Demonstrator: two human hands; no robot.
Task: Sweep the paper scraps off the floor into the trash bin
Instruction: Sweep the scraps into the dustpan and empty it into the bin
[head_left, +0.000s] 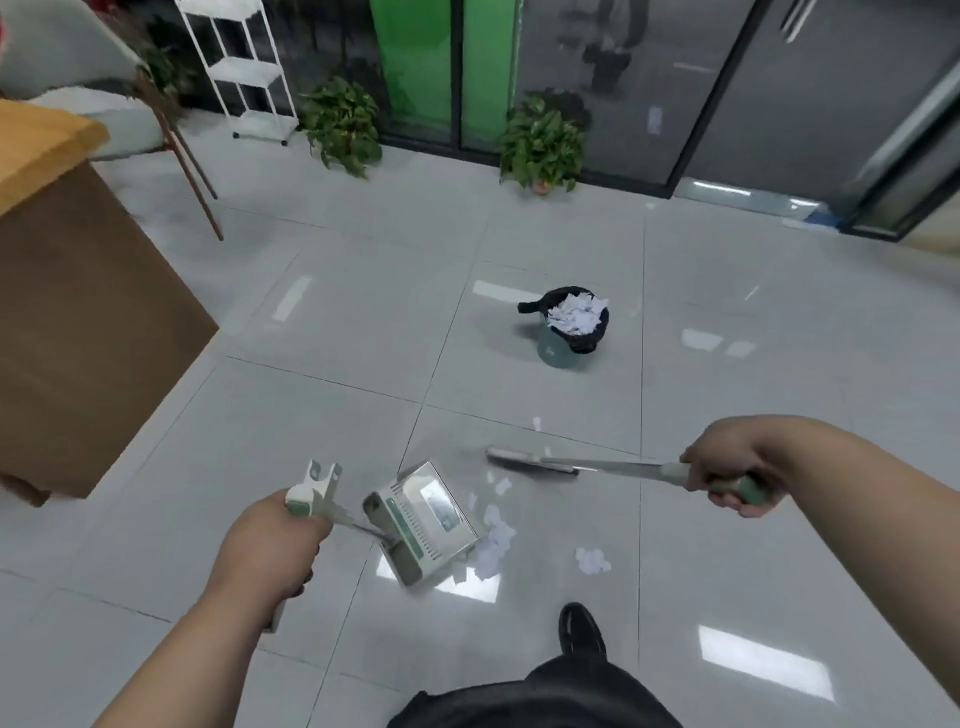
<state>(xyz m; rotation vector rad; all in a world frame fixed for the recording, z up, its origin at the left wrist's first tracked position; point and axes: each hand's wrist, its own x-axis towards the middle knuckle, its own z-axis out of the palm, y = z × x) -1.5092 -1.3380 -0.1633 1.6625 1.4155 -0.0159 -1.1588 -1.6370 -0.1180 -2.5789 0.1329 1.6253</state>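
Much of the view is open grey floor (311, 364), bare tiles lying all round the bin (557, 349) with free room on every side of it. Far behind the bin a glass wall (597, 78) closes the room. Well to the bin's left a brown desk (78, 312) juts in, its corner the nearest hard edge. A white shelf (244, 67) stands behind and left of the bin against the glass, and two plants (343, 122) (543, 143) sit along the same wall.

The bin stands upright, a black liner (530, 306) folded over its rim, and it is heaped to the top with white scraps (576, 314).

Nearer the camera than the bin, and to its left, the dustpan (421, 519) hangs tilted, its mouth turned toward a loose pile of scraps just beside its lip; whether the lip touches the tiles I cannot tell. The pan's inside looks bare. The broom (530, 460) has its head on the tiles between bin and dustpan, its shaft running off to the right.

The left hand (275, 540) is clenched round the top of the dustpan's handle, arm reaching forward. The right hand (727, 467) has its fingers wrapped round the broom's green grip, wrist bent inward. A black shoe (582, 629) is planted near the pile. A smaller heap lies right of the pile, and single bits lie by the broom head.
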